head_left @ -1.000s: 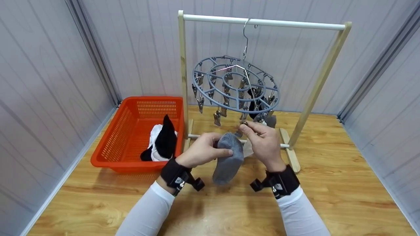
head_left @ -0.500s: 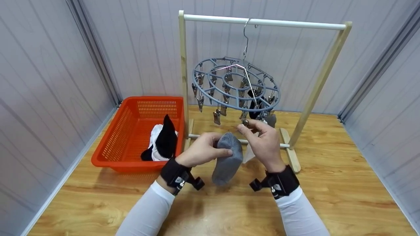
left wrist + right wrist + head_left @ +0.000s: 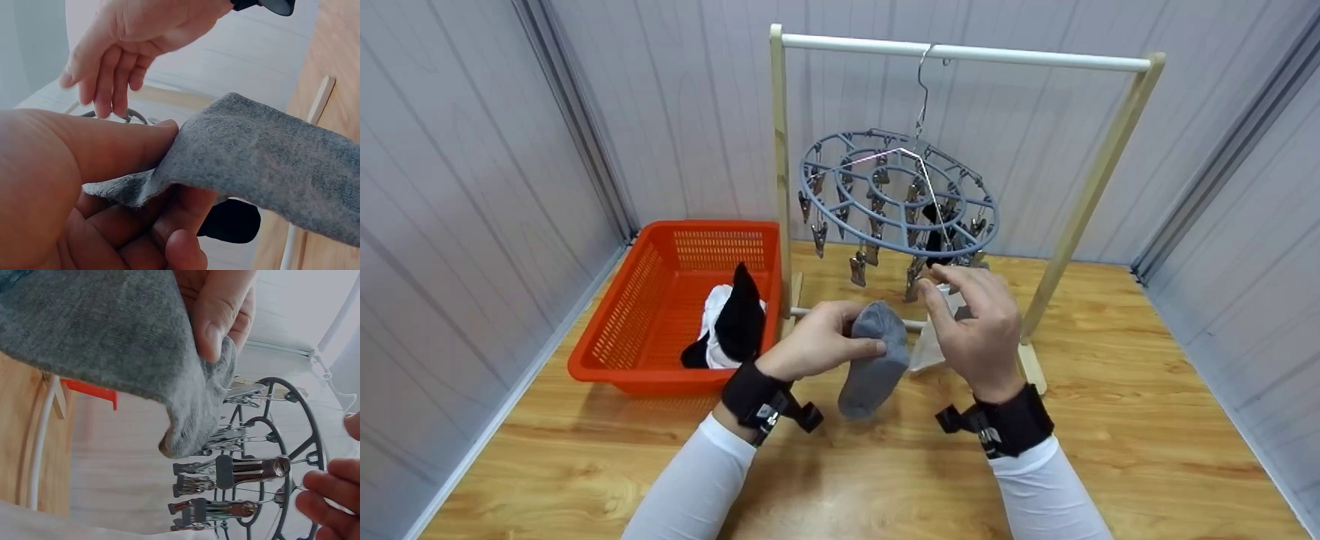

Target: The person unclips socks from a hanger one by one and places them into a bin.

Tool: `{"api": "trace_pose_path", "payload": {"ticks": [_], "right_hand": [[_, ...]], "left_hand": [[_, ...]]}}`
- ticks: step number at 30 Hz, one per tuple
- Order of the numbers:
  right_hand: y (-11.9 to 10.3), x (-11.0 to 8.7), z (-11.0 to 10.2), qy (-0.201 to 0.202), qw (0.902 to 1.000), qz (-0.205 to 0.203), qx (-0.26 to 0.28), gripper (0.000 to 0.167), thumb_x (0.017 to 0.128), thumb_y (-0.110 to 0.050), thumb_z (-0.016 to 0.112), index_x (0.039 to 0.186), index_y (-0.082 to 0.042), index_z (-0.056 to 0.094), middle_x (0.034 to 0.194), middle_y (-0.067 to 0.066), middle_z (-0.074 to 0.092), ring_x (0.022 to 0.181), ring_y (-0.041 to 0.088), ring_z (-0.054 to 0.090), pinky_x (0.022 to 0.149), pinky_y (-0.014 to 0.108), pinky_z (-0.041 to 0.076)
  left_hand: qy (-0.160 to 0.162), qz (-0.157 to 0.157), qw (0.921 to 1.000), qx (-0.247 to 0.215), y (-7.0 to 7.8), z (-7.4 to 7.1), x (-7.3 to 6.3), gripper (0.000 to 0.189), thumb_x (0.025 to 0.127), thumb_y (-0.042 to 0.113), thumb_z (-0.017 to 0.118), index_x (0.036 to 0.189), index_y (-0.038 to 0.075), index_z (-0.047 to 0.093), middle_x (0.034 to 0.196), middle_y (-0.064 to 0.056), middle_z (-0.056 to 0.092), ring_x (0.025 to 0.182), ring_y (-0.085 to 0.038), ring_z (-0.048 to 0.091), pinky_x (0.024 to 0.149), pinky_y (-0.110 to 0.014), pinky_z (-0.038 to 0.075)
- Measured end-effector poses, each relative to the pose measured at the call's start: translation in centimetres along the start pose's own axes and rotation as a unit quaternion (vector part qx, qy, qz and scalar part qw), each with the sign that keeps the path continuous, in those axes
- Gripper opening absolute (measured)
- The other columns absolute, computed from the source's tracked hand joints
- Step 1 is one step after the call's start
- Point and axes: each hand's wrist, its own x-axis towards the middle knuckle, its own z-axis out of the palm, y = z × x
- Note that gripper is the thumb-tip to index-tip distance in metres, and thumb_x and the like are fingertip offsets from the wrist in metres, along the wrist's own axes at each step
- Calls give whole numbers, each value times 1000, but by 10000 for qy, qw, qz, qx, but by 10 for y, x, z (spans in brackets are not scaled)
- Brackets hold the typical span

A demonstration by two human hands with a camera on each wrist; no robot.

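My left hand [image 3: 825,341] pinches a grey sock [image 3: 874,367] between thumb and fingers, its foot end hanging down over the floor. In the left wrist view the sock [image 3: 264,152] drapes over the fingers with the thumb on top. My right hand [image 3: 979,322] is just right of a metal clip [image 3: 913,279] below the round clip hanger [image 3: 904,248], thumb and fingers apart with nothing between them. Several clips [image 3: 247,472] dangle near the right fingers [image 3: 332,489] in the right wrist view. A white sock [image 3: 930,349] hangs partly behind the right hand.
The hanger hooks over the white bar [image 3: 1035,57] of a wooden stand. A black sock [image 3: 936,244] hangs at its back right, and the hanger tilts down that way. To the left, an orange basket [image 3: 675,381] holds black and white socks [image 3: 739,322].
My right hand has let go of the clip it was holding and shifted slightly right, its fingers spreading. The left hand keeps the grey sock, moving slightly left.
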Motion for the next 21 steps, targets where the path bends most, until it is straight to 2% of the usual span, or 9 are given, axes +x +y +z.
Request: {"api": "trace_pose_path", "payload": {"ticks": [5,8,14,21], "right_hand": [[-2,4,-1,544,9984,-139,65,26,95,-9,83,118,2,82,113,15,82,104,37,74,105,39,52],[-1,6,-1,666,9977,-136,-38,33,95,-13,82,124,2,80,122,18,80,115,40,71,112,43,50],[5,6,0,542,9982,-73,-241,47,97,-21,79,136,5,73,138,22,73,131,43,64,121,49,44],[11,3,2,224,9983,68,-543,60,99,-26,78,146,10,64,149,27,65,142,44,58,126,52,39]], "left_hand": [[9,15,10000,-9,5,-6,-3,21,102,17,84,119,8,79,101,-2,79,90,-16,73,79,-32,61],[52,-12,10000,-46,8,-12,-6,20,102,19,84,120,10,79,101,-2,79,91,-17,74,80,-33,62],[137,16,9998,-163,15,-24,-14,20,102,18,84,120,11,79,103,-4,80,94,-21,75,83,-37,64],[439,49,9990,20,23,-41,-24,23,102,22,85,122,14,79,107,-4,79,98,-24,74,88,-43,63]]}}
